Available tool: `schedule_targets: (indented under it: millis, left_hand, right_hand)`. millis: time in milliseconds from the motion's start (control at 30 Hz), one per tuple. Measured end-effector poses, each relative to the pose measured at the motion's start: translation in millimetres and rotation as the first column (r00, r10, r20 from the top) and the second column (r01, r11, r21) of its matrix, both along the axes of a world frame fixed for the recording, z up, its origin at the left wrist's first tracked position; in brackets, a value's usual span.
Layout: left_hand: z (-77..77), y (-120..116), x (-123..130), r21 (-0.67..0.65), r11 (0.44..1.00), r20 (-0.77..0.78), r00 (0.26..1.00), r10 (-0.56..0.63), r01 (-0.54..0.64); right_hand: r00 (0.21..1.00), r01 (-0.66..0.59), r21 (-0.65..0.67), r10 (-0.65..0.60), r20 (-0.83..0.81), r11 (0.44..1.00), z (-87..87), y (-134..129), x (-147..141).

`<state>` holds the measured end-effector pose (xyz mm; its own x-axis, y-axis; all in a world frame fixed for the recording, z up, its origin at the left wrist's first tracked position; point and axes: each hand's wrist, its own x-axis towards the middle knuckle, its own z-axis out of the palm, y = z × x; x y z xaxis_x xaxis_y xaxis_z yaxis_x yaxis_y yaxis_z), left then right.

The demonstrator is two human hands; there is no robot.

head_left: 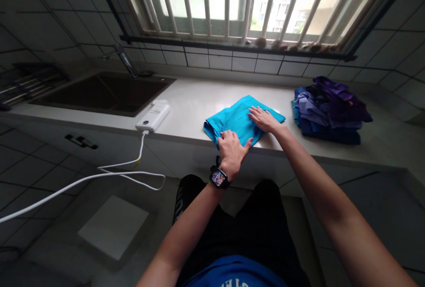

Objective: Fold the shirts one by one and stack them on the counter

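A turquoise piece of folded cloth [237,116], perhaps a garment, lies on the white countertop [186,96] by its front edge. My left hand [231,149], with a watch [219,178] on the wrist, rests on the cloth's near edge, thumb spread away from the fingers. Flat on the cloth's right part is my right hand [264,119], its fingers stretched out. Neither hand grips the fabric as far as I can see. To the right, a pile of blue and purple clothes [328,110] sits on the counter, apart from the turquoise cloth.
A white power bank [153,116] with a white cable [141,149] lies left of the cloth; the cable hangs over the counter edge. Farther left are a dark sink [109,94], a faucet [126,62] and a rack [29,81]. A barred window [229,3] is behind.
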<state>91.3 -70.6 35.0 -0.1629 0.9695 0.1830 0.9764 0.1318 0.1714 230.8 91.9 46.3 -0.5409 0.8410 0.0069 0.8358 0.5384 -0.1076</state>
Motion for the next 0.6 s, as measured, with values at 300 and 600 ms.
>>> schedule_targets:
  millis: [300,600]
  left_hand:
    - [-4.0,-4.0,-3.6,-0.024,0.999,-0.064,0.997,-0.030,0.029]
    - [2.9,-8.3,5.4,0.040,0.998,-0.030,0.998,-0.047,0.048]
  right_hand:
    - [0.942,0.336,-0.096,-0.336,0.017,0.937,-12.4,-68.8,-44.1]
    - [0.991,0.129,-0.041,-0.127,0.049,0.991,-12.5,-51.4,-22.8]
